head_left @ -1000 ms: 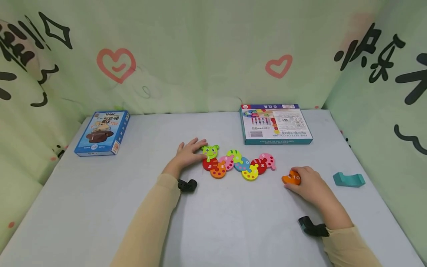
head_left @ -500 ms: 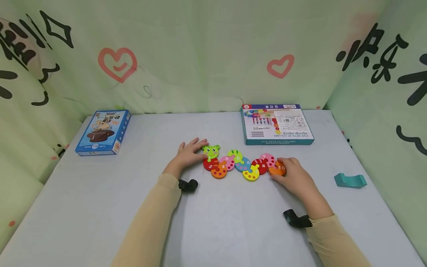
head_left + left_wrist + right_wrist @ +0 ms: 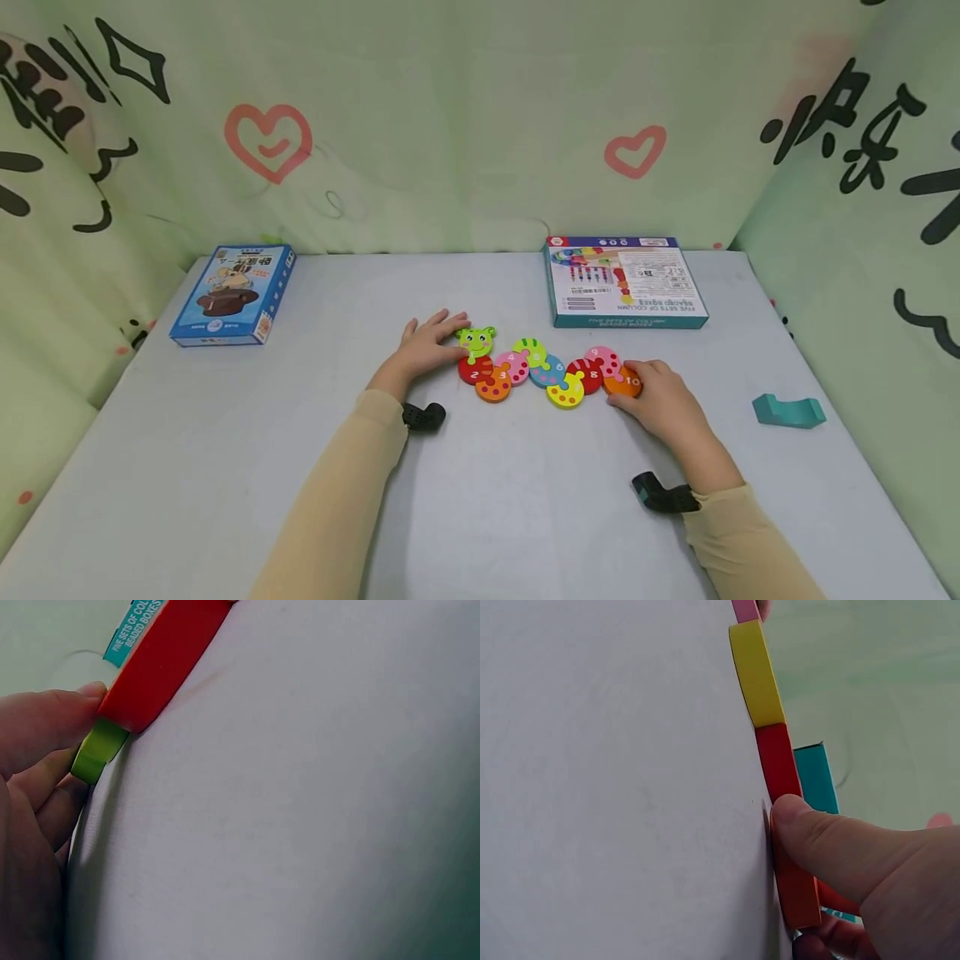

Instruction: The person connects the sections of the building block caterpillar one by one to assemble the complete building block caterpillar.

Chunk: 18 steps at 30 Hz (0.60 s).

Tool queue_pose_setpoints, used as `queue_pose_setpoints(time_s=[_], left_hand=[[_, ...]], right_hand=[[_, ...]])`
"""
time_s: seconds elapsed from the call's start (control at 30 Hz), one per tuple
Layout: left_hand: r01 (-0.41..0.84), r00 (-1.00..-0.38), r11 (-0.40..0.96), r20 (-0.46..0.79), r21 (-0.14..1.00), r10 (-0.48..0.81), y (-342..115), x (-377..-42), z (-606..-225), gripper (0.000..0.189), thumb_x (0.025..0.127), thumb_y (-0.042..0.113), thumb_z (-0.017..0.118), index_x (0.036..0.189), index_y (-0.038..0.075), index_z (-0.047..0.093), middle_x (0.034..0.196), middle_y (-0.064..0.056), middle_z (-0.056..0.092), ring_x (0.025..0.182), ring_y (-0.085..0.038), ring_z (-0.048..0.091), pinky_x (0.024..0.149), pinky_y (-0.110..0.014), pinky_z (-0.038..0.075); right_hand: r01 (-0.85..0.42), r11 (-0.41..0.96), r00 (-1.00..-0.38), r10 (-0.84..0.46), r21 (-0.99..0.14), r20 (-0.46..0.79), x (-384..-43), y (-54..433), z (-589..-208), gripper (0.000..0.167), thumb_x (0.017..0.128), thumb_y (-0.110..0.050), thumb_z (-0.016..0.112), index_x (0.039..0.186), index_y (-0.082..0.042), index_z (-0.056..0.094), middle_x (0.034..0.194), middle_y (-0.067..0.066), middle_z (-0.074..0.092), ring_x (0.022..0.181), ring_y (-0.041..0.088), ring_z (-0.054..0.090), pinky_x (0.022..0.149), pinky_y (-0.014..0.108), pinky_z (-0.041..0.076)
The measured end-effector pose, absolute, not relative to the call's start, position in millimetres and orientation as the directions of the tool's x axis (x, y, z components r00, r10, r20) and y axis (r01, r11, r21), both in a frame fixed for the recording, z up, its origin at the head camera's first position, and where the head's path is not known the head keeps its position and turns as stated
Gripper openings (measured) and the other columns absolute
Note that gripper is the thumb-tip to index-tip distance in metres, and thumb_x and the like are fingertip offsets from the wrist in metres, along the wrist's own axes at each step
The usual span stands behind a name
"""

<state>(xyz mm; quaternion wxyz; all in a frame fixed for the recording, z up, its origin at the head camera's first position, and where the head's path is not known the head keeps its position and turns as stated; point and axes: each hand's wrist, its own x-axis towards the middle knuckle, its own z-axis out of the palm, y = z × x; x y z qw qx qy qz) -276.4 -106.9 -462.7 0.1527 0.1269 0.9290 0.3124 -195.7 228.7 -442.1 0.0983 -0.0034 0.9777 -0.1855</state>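
A row of joined, numbered caterpillar puzzle pieces lies on the white table, with a smiling green head piece (image 3: 476, 340) at its left end. My left hand (image 3: 422, 352) holds that end, its thumb against the red piece (image 3: 161, 671) and its fingers by the green head. At the other end my right hand (image 3: 662, 402) pinches the orange number 10 piece (image 3: 622, 382), which sits against the pink piece (image 3: 602, 362). In the right wrist view my thumb presses the orange piece's side edge, with the yellow piece (image 3: 756, 675) farther along.
A blue box (image 3: 234, 295) lies at the back left and a white-and-teal box (image 3: 626, 283) at the back right. Near the right edge lies a teal curved block (image 3: 789, 411). Green curtains with drawings surround the table.
My right hand has carried the orange number 10 piece leftward to the end of the row, against the pink piece. My left hand has stayed at the head end.
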Motion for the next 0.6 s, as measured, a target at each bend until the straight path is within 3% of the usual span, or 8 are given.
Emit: queue_pose_setpoints(time_s=[0.27,0.5,0.6], left_hand=[[0.127,-0.919,0.770,-0.217,0.625,0.328,-105,-276,-460,0.054,0.084,0.038,0.055,0.135,0.024,0.044,0.148,0.009,0.030,0.141,-0.014,0.011,0.112,-0.048,-0.009],[0.006,-0.939,0.702,-0.238,0.712,0.249,-108,-274,-455,0.054,0.091,0.038,0.042,0.142,0.022,0.032,0.149,0.002,0.028,0.140,-0.015,0.018,0.113,-0.043,-0.008],[-0.058,-0.963,0.679,-0.219,0.732,0.154,-109,-274,-456,0.047,0.093,0.038,0.040,0.137,0.022,0.041,0.145,0.002,0.037,0.137,-0.016,0.026,0.115,-0.040,0.002]], right_hand=[[0.030,0.912,-0.984,-0.045,-0.409,-0.173,-194,232,-444,0.071,0.079,-0.033,0.068,0.133,0.002,0.039,0.125,0.029,0.041,0.112,0.043,0.041,0.091,0.056,0.042],[-0.013,0.857,-0.995,-0.062,-0.516,-0.079,-193,227,-443,0.076,0.081,-0.030,0.066,0.139,0.001,0.028,0.138,0.029,0.026,0.125,0.046,0.025,0.091,0.061,0.039],[-0.091,0.822,-0.994,-0.105,-0.562,0.007,-199,212,-438,0.067,0.083,-0.025,0.063,0.138,-0.004,0.032,0.139,0.023,0.030,0.127,0.040,0.027,0.091,0.057,0.041]])
